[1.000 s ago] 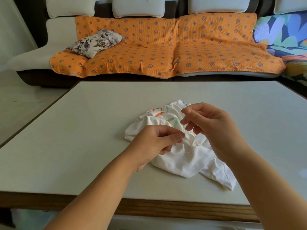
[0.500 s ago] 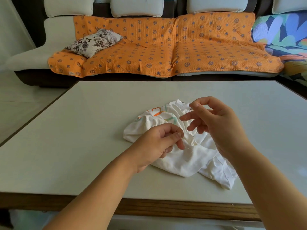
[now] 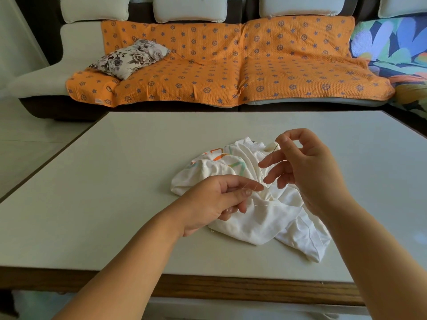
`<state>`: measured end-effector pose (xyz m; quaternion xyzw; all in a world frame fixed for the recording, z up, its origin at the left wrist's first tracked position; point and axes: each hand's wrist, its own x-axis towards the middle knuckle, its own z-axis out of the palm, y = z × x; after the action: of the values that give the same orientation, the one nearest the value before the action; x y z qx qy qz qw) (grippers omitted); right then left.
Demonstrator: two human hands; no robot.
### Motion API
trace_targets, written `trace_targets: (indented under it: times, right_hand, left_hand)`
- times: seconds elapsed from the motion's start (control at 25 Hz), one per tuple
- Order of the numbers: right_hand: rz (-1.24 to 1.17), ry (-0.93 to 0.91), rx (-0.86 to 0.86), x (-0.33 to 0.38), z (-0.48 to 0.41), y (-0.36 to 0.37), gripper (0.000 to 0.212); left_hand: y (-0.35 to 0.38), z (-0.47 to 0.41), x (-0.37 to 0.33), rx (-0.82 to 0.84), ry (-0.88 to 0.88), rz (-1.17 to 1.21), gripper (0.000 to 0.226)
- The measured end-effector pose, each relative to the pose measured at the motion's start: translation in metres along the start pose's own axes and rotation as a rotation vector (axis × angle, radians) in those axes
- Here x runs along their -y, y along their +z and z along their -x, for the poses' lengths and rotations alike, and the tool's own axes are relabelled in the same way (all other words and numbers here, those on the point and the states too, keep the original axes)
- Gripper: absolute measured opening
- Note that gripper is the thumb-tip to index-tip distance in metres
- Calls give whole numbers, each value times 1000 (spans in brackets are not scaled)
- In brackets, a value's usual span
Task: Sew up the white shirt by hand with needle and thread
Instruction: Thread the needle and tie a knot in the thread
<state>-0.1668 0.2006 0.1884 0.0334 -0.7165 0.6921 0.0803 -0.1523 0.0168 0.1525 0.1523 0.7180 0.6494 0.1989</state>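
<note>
The white shirt lies crumpled on the table. The left hand pinches a fold of it. The right hand pinches the needle up and to the right of that fold — steeply tilted, with the thread trailing back down to the cloth. One shirt, one needle, one thread.

I look across a pale table with a wooden front edge — beyond it stands a sofa under an orange cover, a flowered pillow at its left, a bright leafy blanket at its right.
</note>
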Motion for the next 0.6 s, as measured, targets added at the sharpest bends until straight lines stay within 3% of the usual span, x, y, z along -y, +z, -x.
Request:
trace_targets:
  times: [0.6]
  right_hand:
    - [-133,90,-64,-4,-10,-11,12]
  left_hand:
    - [-9,3,0,-11,-52,-84,20]
